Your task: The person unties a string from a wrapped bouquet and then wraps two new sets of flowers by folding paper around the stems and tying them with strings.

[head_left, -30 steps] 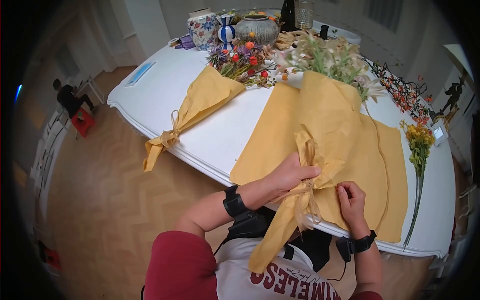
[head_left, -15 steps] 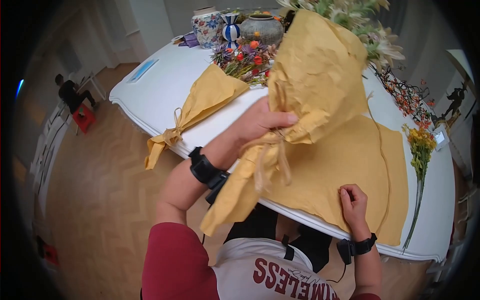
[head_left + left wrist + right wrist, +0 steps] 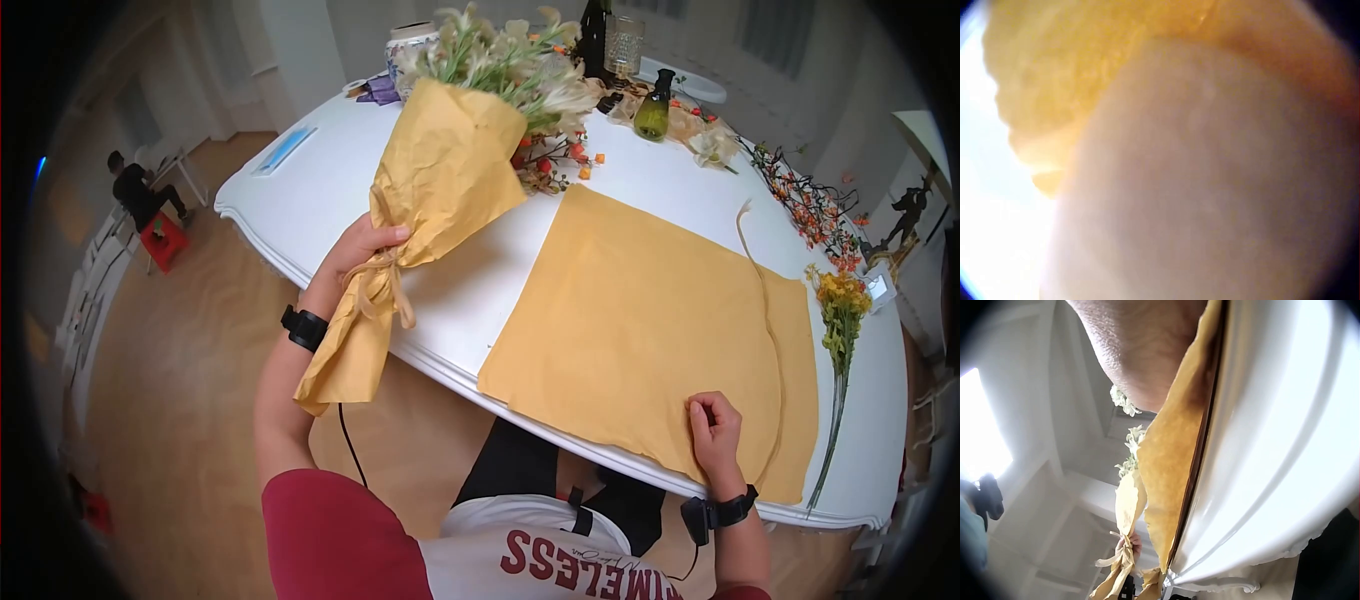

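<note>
My left hand (image 3: 365, 243) grips a bouquet of pale flowers (image 3: 500, 65) in yellow kraft paper (image 3: 450, 165), just above its twine bow (image 3: 385, 268). The bouquet is raised over the left of the table, its paper tail slanting down past the edge. A blurred stretch of that hand (image 3: 1197, 175) fills the left wrist view beside yellow paper (image 3: 1054, 75). My right hand (image 3: 715, 435) rests loosely curled on a flat sheet of kraft paper (image 3: 640, 320) near the front edge, holding nothing. A strand of twine (image 3: 769, 320) lies along the sheet's right side.
Red and orange flowers (image 3: 560, 160) show behind the held bouquet, which hides the rest of them. Yellow flowers (image 3: 842, 295) lie at the right, below red-berried branches (image 3: 800, 205). A green glass bottle (image 3: 652, 112) stands at the back. Someone sits on a red stool (image 3: 165, 245) far left.
My left hand has lifted the pale bouquet off the kraft sheet and carried it left, now in front of the other wrapped bouquet. The right hand has barely moved.
</note>
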The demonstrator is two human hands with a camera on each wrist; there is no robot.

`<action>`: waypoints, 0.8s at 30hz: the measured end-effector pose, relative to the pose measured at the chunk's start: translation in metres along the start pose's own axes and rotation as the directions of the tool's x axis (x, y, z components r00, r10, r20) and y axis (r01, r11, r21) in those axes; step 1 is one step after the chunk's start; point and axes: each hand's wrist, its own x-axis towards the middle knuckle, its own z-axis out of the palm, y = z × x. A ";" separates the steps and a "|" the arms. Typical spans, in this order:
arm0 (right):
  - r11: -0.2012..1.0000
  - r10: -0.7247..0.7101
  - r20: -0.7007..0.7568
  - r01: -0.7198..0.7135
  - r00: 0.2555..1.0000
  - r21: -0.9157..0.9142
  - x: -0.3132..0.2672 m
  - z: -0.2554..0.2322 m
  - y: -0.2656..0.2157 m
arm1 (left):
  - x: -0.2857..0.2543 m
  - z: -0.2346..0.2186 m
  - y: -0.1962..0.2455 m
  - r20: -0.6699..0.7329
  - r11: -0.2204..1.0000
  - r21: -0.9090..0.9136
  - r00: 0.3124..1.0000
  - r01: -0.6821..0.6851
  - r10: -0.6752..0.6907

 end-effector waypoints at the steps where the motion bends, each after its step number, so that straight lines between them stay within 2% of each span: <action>1: 1.000 -0.002 0.004 0.002 1.000 -0.010 0.000 0.000 0.001 | 0.001 -0.011 -0.005 0.001 0.999 -0.001 0.999 0.043 -0.043; 3: 1.000 -0.009 0.009 0.009 1.000 -0.017 0.001 0.002 0.004 | 0.002 -0.029 -0.013 -0.014 0.997 -0.010 0.997 0.078 -0.078; 6: 0.995 -0.090 -0.038 0.088 0.995 -0.040 0.000 0.004 0.006 | 0.004 -0.051 -0.019 -0.083 0.965 0.050 0.964 0.257 -0.253; 13: 0.997 -0.039 -0.036 0.036 0.999 -0.062 0.002 0.002 -0.007 | 0.002 -0.081 -0.019 -0.066 0.948 0.205 0.969 0.245 -0.236; 15: 0.998 -0.021 -0.037 0.019 0.999 -0.052 0.002 0.002 -0.009 | 0.000 -0.083 -0.019 -0.068 0.918 0.347 0.982 0.191 -0.178; 16: 0.998 -0.033 -0.038 0.031 0.999 -0.048 0.002 0.002 -0.009 | -0.002 -0.079 -0.010 -0.067 0.917 0.350 0.981 0.194 -0.182; 17: 0.998 -0.044 -0.040 0.042 0.998 -0.045 0.002 0.002 -0.008 | -0.006 -0.070 0.008 -0.148 0.775 0.563 0.958 0.286 -0.246; 18: 0.998 -0.038 -0.040 0.036 0.998 -0.045 0.002 0.002 -0.007 | -0.008 -0.063 0.020 -0.241 0.578 0.729 0.928 0.366 -0.284; 19: 0.999 -0.032 -0.038 0.030 0.999 -0.045 0.002 0.001 -0.006 | -0.009 -0.068 0.025 -0.239 0.578 0.729 0.927 0.368 -0.289; 22: 0.999 -0.024 -0.026 0.023 0.999 -0.048 0.002 0.001 -0.007 | -0.019 -0.090 0.050 -0.226 0.413 0.848 0.932 0.332 -0.285; 24: 0.999 -0.021 -0.013 0.020 1.000 -0.044 0.003 0.002 -0.007 | -0.027 -0.083 0.070 -0.213 0.440 0.844 0.944 0.307 -0.250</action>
